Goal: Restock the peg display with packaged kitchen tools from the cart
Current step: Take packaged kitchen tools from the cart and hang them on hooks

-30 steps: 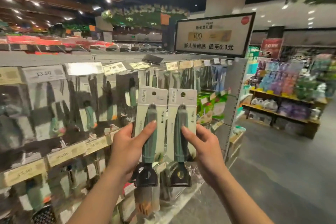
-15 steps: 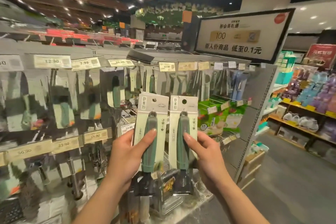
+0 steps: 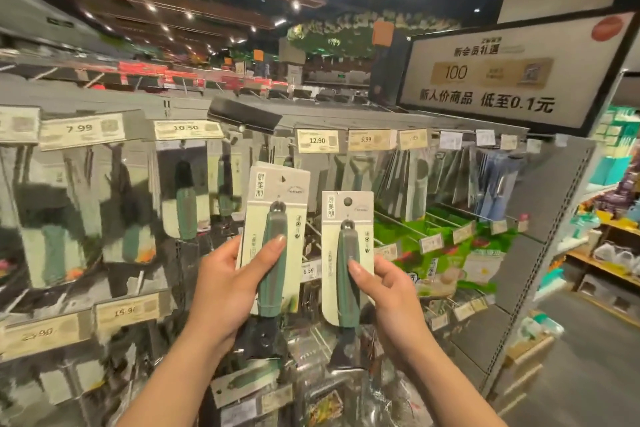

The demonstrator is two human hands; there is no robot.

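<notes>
I hold two carded kitchen tools with green handles and black heads in front of the peg display (image 3: 550,204). My left hand (image 3: 227,291) grips the left package (image 3: 277,198), thumb across its handle, and holds it higher. My right hand (image 3: 389,298) pinches the right package (image 3: 348,218) by its right edge, thumb on the handle. Each card has a hang hole at the top. Both packages are upright and close to the hooks, apart from each other. No cart is in view.
Rows of hanging packaged tools with price tags (image 3: 317,140) fill the pegs ahead and to the left. Green packets (image 3: 446,260) hang to the right. A framed sign (image 3: 502,76) stands on the display's top right. An aisle floor (image 3: 588,374) opens at right.
I have moved closer to the display. The left package has risen above the right one, and the two have drawn apart.
</notes>
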